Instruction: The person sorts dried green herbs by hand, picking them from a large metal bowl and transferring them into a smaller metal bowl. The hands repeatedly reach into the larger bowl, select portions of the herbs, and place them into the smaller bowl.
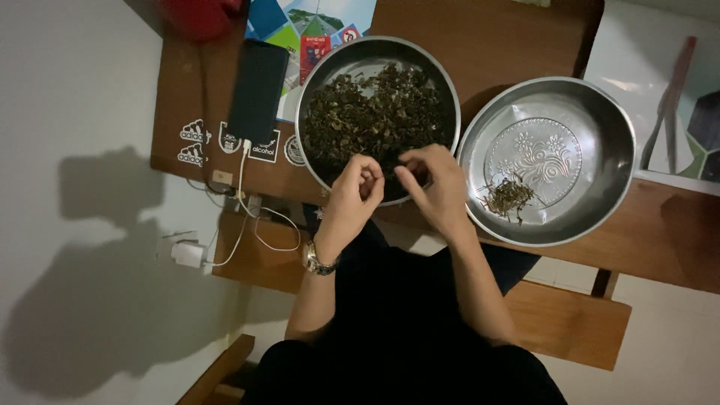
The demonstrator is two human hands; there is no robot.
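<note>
Both hands meet over the near rim of a round steel basin [319,79] heaped with dark dried leaves [375,116]. The left hand [354,193], a wristwatch [318,261] on its wrist, has its fingers curled in, thumb against fingertips, pinching what looks like a thin sprig too small to make out clearly; the right hand [435,184] is closed the same way just beside it, fingertips nearly touching the left's. The leaf pile lies just beyond the fingertips, filling most of the basin. The leaves look light, dry and brittle, likely to crumble if squeezed, so a gentle pinch on the stem end seems the soundest hold. To the right of the right hand's fingers sits a second, embossed steel basin [600,135] holding only a small heap of pale stems [508,197]. Beyond the left fingers, a dark phone [259,90] lies on the wooden table [487,37].
</note>
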